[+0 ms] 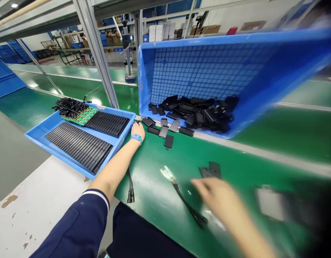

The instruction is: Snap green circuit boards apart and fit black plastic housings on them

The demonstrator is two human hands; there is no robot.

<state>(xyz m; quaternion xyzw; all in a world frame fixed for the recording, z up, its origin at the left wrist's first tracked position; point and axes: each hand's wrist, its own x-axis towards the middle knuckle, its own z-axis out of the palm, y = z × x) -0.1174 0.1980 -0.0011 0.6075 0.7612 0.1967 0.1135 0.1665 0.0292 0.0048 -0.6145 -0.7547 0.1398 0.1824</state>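
Observation:
My left hand (137, 130) reaches far out across the green mat (160, 186), a blue band on its wrist. Its fingers are at the loose black plastic casings (165, 130) spilled beside the tilted blue crate (235, 68); the fingers are hidden behind the hand. My right hand (216, 200) is low over the mat near a small circuit board with black cables (181, 193) and two black casing parts (210, 170). It is smeared by motion, with its fingers stretched out.
A blue tray (47, 127) at left holds rows of black parts, green circuit boards (81, 116) and a bundle of black cables (68, 105). A short black cable (130, 190) lies under my left forearm. A metal frame post (98, 57) stands behind the tray.

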